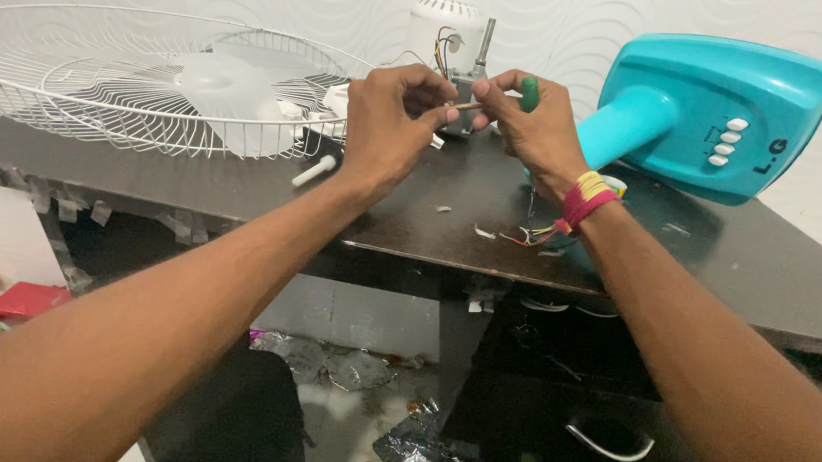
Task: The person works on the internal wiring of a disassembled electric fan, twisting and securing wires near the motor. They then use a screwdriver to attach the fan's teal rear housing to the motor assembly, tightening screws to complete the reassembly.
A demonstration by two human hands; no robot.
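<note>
Two hands: we have both raised over the far half of the dark table (pixel 234 189), meeting just in front of the fan motor (pixel 459 65).
Left hand (pixel 386 123): closed narrow, our thumb and fingertips pinching something small and pale; we cannot tell exactly what it is (a wire end or a small part, perhaps).
Right hand (pixel 532 122): wrapped around a green-handled screwdriver (pixel 530 92), whose thin shaft runs leftward into the left hand's pinch; a red and yellow thread band (pixel 585 198) sits on this wrist.
Fan motor: stands upright at the back edge, white ribbed cap on top, bare shaft poking up, coloured wires showing at its side.
Step in hand: we judge it to be steadying or loading the screwdriver tip right beside the motor, not yet driving anything.
Next move calls for: a firm pinch from the left hand and a straight line of the tip, since the piece is tiny and easy to drop.
Wire grille (pixel 74 78): lies flat to the left, with a translucent fan blade (pixel 234 88) resting in it.
Teal fan base (pixel 714 115): tipped on its side at the right, buttons facing us.
Loose coloured wires (pixel 531 235): lie on the table under the right wrist.
White peg (pixel 314 171): lies near the grille's edge.
</note>
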